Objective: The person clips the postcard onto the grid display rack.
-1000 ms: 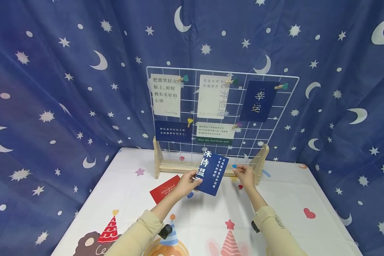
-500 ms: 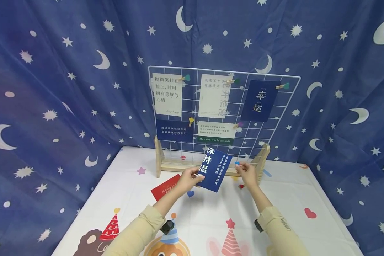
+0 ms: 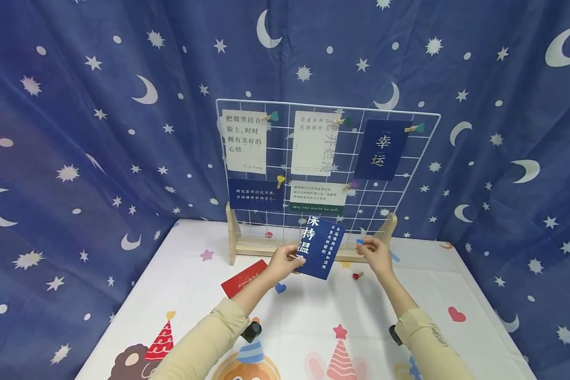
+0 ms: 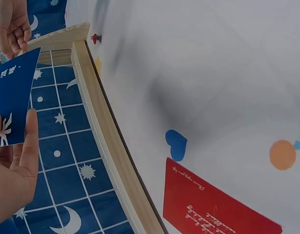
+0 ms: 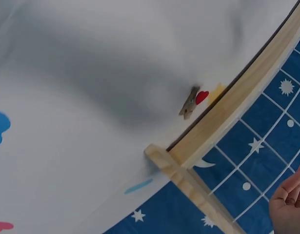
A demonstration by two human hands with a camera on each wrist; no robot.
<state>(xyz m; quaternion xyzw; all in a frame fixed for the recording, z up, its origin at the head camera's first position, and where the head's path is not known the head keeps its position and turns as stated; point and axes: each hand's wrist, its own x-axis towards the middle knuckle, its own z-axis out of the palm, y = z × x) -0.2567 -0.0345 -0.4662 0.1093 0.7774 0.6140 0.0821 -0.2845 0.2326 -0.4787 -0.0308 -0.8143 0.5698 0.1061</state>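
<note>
My left hand (image 3: 282, 262) pinches a blue card (image 3: 324, 249) with white lettering by its lower left edge, thumb on the front. The card is tilted in front of the lower part of a white wire grid (image 3: 309, 105). To its right, my right hand (image 3: 378, 257) pinches a small clothespin with a blue heart (image 3: 360, 241); the fingers hide most of its body. In the left wrist view the right hand (image 4: 12, 29) is just beyond the card's (image 4: 13, 97) far corner. Only part of the right hand (image 5: 289, 207) shows in the right wrist view, and its clothespin is hidden there.
Several cards, such as a dark blue one (image 3: 383, 150), hang clipped on the grid's upper and middle rows. A wooden base (image 3: 256, 248) supports the grid. On the printed white tablecloth lie a red card (image 3: 241, 278) and a red-heart clothespin (image 5: 190, 103).
The blue card has moved slightly right and up, nearer the grid, in my left hand. My right hand has shifted right with the blue-heart clothespin. Both grips stay the same.
</note>
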